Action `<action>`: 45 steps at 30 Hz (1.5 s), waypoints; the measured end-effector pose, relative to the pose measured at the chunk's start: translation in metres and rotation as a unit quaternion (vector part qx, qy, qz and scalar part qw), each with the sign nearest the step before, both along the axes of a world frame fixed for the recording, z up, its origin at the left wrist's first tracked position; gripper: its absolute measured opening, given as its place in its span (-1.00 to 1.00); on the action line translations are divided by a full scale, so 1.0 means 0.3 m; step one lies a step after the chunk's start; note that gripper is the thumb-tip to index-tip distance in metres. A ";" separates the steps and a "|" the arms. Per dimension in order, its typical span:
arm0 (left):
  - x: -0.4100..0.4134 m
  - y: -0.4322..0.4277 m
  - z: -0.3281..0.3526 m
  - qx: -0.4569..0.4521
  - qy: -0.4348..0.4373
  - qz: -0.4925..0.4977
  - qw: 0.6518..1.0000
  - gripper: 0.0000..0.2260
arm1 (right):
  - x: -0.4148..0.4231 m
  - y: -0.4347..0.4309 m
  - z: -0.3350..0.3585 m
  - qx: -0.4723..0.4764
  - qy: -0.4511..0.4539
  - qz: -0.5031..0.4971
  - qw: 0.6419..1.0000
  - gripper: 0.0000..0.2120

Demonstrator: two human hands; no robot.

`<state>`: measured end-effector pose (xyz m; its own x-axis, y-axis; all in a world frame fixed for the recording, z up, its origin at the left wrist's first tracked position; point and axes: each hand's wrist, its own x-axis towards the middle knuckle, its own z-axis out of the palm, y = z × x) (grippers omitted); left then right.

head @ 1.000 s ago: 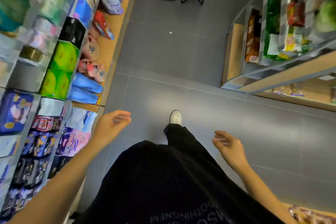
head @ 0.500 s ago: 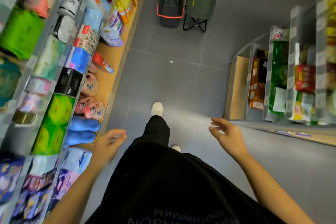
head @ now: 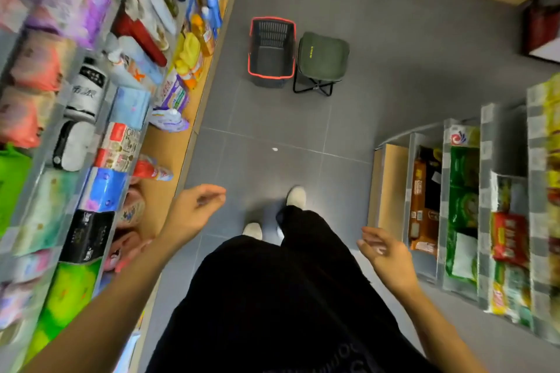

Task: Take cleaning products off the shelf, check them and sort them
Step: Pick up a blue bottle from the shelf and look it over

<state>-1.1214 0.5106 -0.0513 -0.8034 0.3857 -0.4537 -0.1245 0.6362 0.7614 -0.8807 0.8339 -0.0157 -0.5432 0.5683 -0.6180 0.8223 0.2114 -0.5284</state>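
Left hand (head: 194, 212) and right hand (head: 385, 257) are empty, fingers (head: 212, 192) loosely curled, holding nothing. Cleaning products (head: 194, 54) sit on the left shelf (head: 169, 142), ahead of the left hand. Red-rimmed basket (head: 272, 19) on the floor, just beside a green folding stool (head: 322, 56).

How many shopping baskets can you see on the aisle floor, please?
1: the red-rimmed black shopping basket stands on the grey floor ahead, right beside the green folding stool. Others may lie out of view.

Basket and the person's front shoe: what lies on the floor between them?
In the head view, only bare grey floor between basket and front shoe, plus one small white speck.
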 end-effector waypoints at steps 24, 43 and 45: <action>-1.115 0.776 -0.071 -0.071 -0.048 0.128 0.988 -0.88 | -1.744 1.013 -0.081 -0.029 0.062 0.174 0.982 -0.71; -2.102 1.404 -0.203 -0.007 -0.050 0.361 0.931 -0.93 | -3.008 1.594 -0.097 -0.005 -0.006 0.413 0.911 -0.72; -2.187 1.474 -0.241 -0.025 -0.059 0.391 0.918 -0.93 | -3.215 1.647 -0.162 -0.026 0.004 0.469 0.883 -0.72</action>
<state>-1.7774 0.9527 -0.1235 -0.7704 -0.3114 -0.5564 -0.6374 0.3524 0.6852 -1.8453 1.3281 -0.0642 -0.7647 -0.1625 -0.6235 0.2943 0.7727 -0.5624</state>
